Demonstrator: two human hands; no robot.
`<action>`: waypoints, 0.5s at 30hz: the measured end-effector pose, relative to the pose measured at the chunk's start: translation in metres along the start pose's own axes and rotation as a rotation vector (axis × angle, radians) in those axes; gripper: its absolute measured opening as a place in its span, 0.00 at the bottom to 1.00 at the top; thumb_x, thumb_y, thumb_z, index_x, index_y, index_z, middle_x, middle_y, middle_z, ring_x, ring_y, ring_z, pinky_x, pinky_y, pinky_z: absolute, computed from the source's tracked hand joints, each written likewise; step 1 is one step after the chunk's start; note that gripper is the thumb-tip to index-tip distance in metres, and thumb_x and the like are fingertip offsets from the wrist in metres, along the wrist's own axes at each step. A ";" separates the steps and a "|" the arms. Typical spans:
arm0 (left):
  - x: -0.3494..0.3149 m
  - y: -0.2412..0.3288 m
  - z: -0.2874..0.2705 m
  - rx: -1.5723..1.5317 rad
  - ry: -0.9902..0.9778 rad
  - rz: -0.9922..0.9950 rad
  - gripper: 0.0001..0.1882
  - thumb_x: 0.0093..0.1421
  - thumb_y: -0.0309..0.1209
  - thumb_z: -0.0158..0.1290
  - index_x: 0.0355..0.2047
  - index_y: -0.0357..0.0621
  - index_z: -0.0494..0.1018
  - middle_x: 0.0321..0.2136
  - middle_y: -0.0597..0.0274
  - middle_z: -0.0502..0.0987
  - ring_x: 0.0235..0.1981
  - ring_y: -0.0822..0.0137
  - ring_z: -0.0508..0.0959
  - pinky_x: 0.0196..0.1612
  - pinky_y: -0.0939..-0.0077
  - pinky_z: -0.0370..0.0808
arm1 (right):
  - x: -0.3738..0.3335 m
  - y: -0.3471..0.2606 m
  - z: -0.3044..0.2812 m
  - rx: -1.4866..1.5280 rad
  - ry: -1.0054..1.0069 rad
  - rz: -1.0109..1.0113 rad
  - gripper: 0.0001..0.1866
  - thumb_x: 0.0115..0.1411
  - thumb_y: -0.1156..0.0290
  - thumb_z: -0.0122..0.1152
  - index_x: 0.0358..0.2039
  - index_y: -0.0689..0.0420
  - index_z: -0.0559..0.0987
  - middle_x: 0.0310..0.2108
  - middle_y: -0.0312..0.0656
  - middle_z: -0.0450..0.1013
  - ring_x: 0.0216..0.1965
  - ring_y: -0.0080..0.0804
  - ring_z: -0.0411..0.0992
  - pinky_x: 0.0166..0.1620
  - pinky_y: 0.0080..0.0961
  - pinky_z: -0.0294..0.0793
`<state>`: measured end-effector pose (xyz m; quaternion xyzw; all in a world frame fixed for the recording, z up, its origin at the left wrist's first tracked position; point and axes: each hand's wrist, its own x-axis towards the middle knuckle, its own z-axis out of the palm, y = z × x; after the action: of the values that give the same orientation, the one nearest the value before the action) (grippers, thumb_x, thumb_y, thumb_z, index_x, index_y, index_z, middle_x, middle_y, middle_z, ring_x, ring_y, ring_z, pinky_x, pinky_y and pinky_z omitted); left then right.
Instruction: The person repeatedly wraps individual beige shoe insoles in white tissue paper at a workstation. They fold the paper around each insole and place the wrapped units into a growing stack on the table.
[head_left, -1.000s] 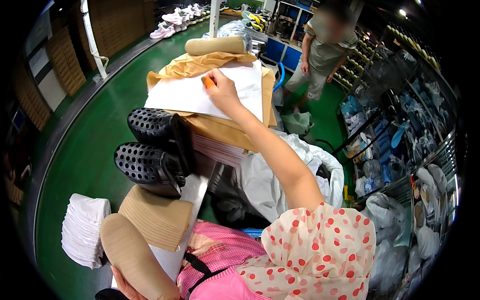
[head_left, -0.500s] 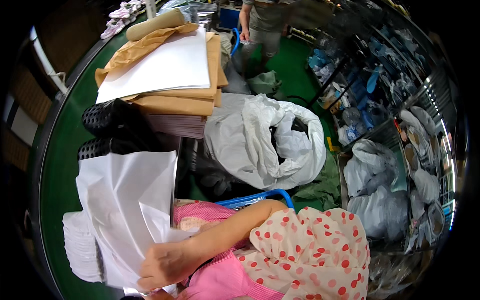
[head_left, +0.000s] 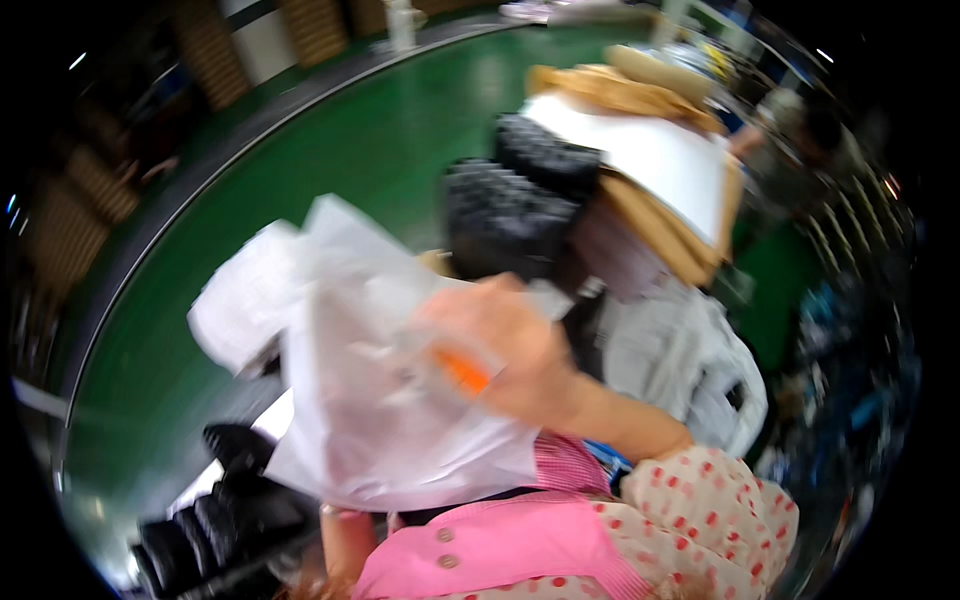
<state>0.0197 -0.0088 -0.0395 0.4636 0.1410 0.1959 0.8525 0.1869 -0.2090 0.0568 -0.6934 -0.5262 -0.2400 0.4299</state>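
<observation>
Green surface stretches past the edge of the white sheet

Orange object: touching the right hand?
Touching. The head view shows the orange object tucked against the curled fingers of the right hand, no gap between them, though motion blur softens the edges.

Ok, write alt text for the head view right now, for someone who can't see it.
A right hand, motion-blurred, holds an orange object over a white sheet, near a pink apron. Farther off are black objects and a paper stack.
</observation>
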 end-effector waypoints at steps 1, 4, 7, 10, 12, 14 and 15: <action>-0.017 0.003 -0.001 0.026 0.033 0.028 0.25 0.71 0.39 0.43 0.63 0.40 0.60 0.58 0.60 0.68 0.57 0.66 0.69 0.63 0.70 0.63 | 0.012 0.003 0.003 0.069 -0.029 0.077 0.25 0.53 0.69 0.68 0.51 0.58 0.74 0.46 0.47 0.74 0.45 0.44 0.73 0.47 0.34 0.73; -0.033 0.008 -0.009 0.047 0.043 0.087 0.25 0.70 0.39 0.43 0.63 0.40 0.59 0.58 0.60 0.68 0.57 0.66 0.69 0.62 0.71 0.64 | 0.023 0.010 0.027 0.339 -0.295 0.472 0.33 0.59 0.64 0.65 0.61 0.60 0.65 0.53 0.51 0.70 0.53 0.46 0.70 0.56 0.35 0.68; -0.044 0.008 -0.018 0.059 0.061 0.127 0.25 0.70 0.39 0.44 0.63 0.40 0.59 0.58 0.60 0.68 0.57 0.67 0.69 0.62 0.71 0.64 | 0.033 0.022 0.065 0.715 -0.535 0.697 0.33 0.63 0.61 0.62 0.64 0.59 0.61 0.58 0.50 0.68 0.59 0.38 0.67 0.60 0.31 0.65; -0.054 0.010 -0.028 0.087 0.108 0.177 0.25 0.70 0.39 0.44 0.63 0.40 0.59 0.58 0.60 0.68 0.57 0.67 0.69 0.62 0.71 0.64 | 0.057 0.015 0.096 0.985 -0.610 0.746 0.34 0.65 0.62 0.60 0.66 0.59 0.59 0.59 0.47 0.67 0.61 0.35 0.64 0.63 0.29 0.61; -0.062 0.013 -0.033 0.107 0.131 0.203 0.25 0.70 0.38 0.44 0.63 0.40 0.59 0.58 0.60 0.68 0.57 0.67 0.69 0.62 0.71 0.64 | 0.065 -0.003 0.106 1.025 -0.544 0.627 0.35 0.65 0.62 0.60 0.67 0.59 0.57 0.59 0.46 0.66 0.62 0.35 0.63 0.64 0.29 0.60; -0.063 0.014 -0.040 0.143 0.142 0.234 0.25 0.70 0.38 0.44 0.63 0.40 0.59 0.58 0.60 0.68 0.57 0.67 0.69 0.62 0.71 0.64 | 0.072 -0.008 0.118 1.040 -0.570 0.591 0.37 0.64 0.63 0.61 0.68 0.60 0.55 0.61 0.47 0.64 0.62 0.35 0.62 0.64 0.32 0.59; -0.060 0.015 -0.044 0.158 0.146 0.247 0.25 0.70 0.38 0.44 0.63 0.40 0.59 0.58 0.60 0.68 0.57 0.67 0.69 0.62 0.71 0.64 | 0.074 -0.008 0.127 1.045 -0.541 0.555 0.38 0.63 0.62 0.61 0.68 0.61 0.55 0.62 0.48 0.62 0.63 0.37 0.61 0.64 0.34 0.59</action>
<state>-0.0554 0.0032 -0.0464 0.5275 0.1596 0.3206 0.7704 0.1889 -0.0619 0.0516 -0.5390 -0.4644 0.3509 0.6088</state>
